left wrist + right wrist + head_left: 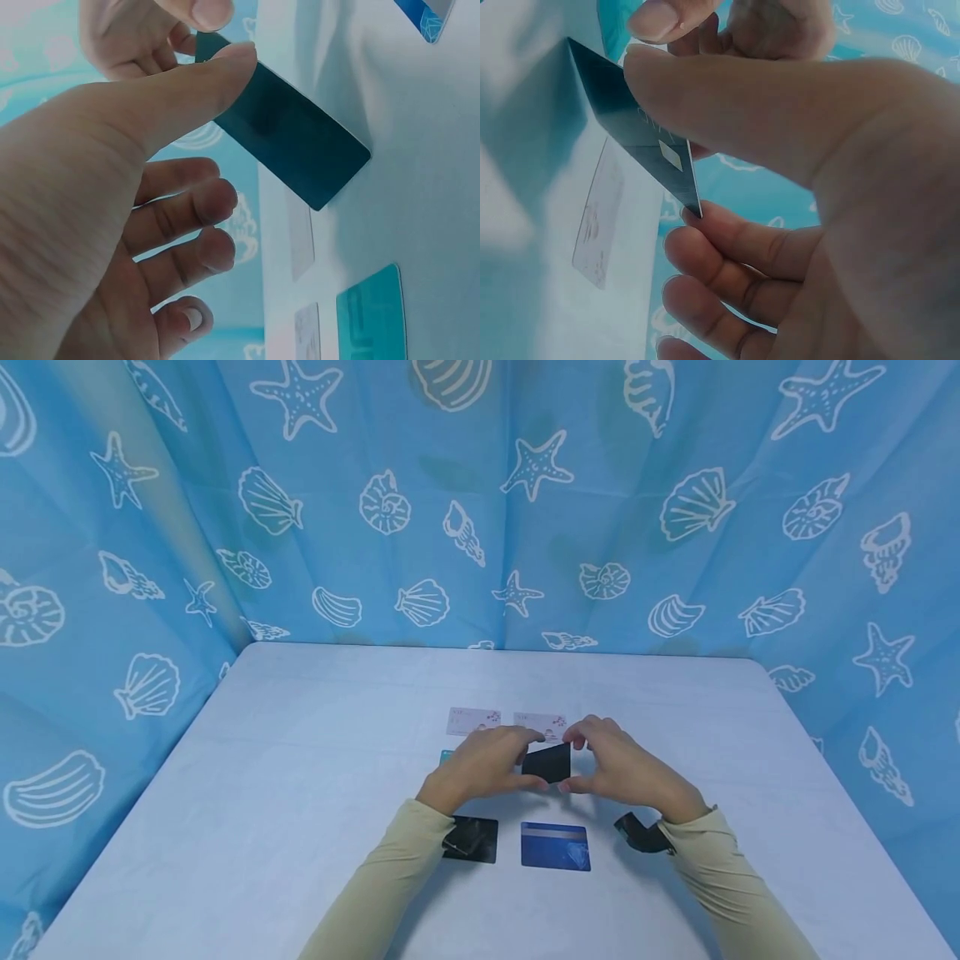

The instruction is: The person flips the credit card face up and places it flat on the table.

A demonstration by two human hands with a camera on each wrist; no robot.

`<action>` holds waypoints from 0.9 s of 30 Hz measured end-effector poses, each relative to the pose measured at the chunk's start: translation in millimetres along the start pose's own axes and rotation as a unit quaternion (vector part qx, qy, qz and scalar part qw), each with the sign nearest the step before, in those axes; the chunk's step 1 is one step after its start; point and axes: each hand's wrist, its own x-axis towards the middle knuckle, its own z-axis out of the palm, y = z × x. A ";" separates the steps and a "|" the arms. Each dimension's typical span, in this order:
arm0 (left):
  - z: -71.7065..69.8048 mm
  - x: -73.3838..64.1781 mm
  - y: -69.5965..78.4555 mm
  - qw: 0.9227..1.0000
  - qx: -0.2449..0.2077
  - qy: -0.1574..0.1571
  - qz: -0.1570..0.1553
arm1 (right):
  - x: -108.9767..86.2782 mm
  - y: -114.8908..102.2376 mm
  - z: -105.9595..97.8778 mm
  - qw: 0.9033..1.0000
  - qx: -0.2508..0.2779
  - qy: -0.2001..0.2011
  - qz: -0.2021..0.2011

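A dark bank card (547, 764) with a chip (671, 155) is held tilted above the table between both hands. My right hand (626, 768) pinches it: the thumb lies along one edge and a fingertip meets a corner in the right wrist view. My left hand (483, 762) is close on the other side, its thumb (202, 82) overlapping the card in the left wrist view. The other left fingers (214, 247) are loosely bent and apart from the card. Behind the hands lie two pale VIP cards (474, 721); a teal card (373, 315) is partly hidden by the left hand.
Nearer the front lie a black card (480, 839), overlapped by the left wrist, and a blue card (555, 846). Everything rests on a white table (315, 760). A blue shell-patterned curtain (450, 510) hangs behind and along both sides. A black band (642, 833) shows at the right wrist.
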 end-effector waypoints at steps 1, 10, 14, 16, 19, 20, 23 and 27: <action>0.3 0.3 0.2 1.000 -0.001 0.000 0.001 | -0.5 -0.1 -0.3 1.000 0.000 0.002 -0.003; 1.7 1.4 1.8 1.000 -0.009 0.010 0.017 | -3.4 -2.7 -2.0 1.000 0.003 0.019 -0.019; 1.0 0.4 3.9 1.000 -0.022 0.009 0.015 | -3.9 -6.1 -2.5 1.000 0.006 0.022 -0.021; 1.0 0.1 4.5 1.000 -0.024 0.009 0.014 | -4.1 -7.3 -3.1 0.999 0.004 0.024 -0.022; 1.3 -0.1 4.8 1.000 -0.025 0.008 0.013 | -4.1 -8.4 -4.0 0.999 0.001 0.025 -0.023; 1.4 -0.1 4.7 1.000 -0.027 0.008 0.014 | -4.2 -9.1 -4.1 0.999 0.001 0.025 -0.023; 2.5 0.2 4.2 0.999 -0.037 0.004 0.016 | -4.5 -11.3 -4.1 1.000 0.003 0.021 -0.014; 3.1 0.2 4.7 0.999 -0.045 0.000 0.013 | -5.3 -13.3 -3.5 1.000 0.005 0.019 -0.010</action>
